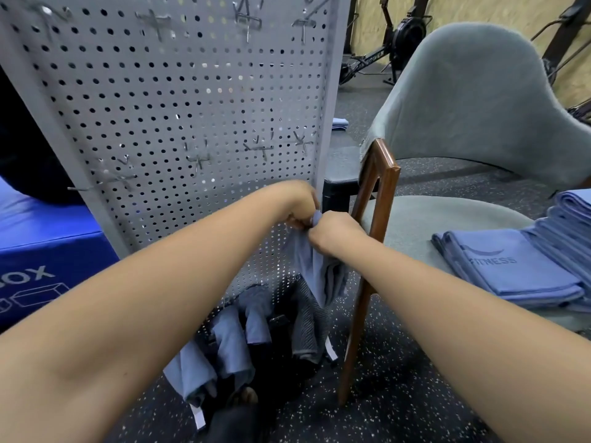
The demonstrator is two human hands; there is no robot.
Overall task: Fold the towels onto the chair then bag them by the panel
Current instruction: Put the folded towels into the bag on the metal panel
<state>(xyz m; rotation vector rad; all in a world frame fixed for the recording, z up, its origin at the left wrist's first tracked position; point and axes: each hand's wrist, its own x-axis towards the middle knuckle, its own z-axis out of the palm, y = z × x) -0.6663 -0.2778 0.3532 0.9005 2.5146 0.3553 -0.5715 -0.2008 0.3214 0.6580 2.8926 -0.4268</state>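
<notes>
Both hands meet on one cloth: left hand (299,206) and right hand (335,233), knuckles nearly touching, each with fingers curled tight and pinching the bunched top edge of the hanging towel (311,270). The blue-grey towel drops straight down toward 6 o'clock from the hands, its lower part loose and creased, clear of the floor. Right behind the grip, 12 o'clock, is the lower right edge of the grey perforated panel (179,100), tilted, with wire hooks (246,19) on it. At 6 to 7 o'clock from the grip, loose towels (230,340) lie crumpled at the panel's foot over something dark; can't tell if that is the bag. At 3 o'clock, the chair (460,100), grey upholstery, wooden leg just beside the right hand. On its seat, 3 to 4 o'clock, sits the folded stack (511,266), top towel printed FITNESS, more folded ones piled behind it. Blue box (38,238) at 9 o'clock. Black bench (342,174) at 1 o'clock behind the panel edge, a small folded towel (339,124) past it. Rowing machine (399,36) farther off at 1 o'clock. Speckled dark floor (399,394) underneath.
</notes>
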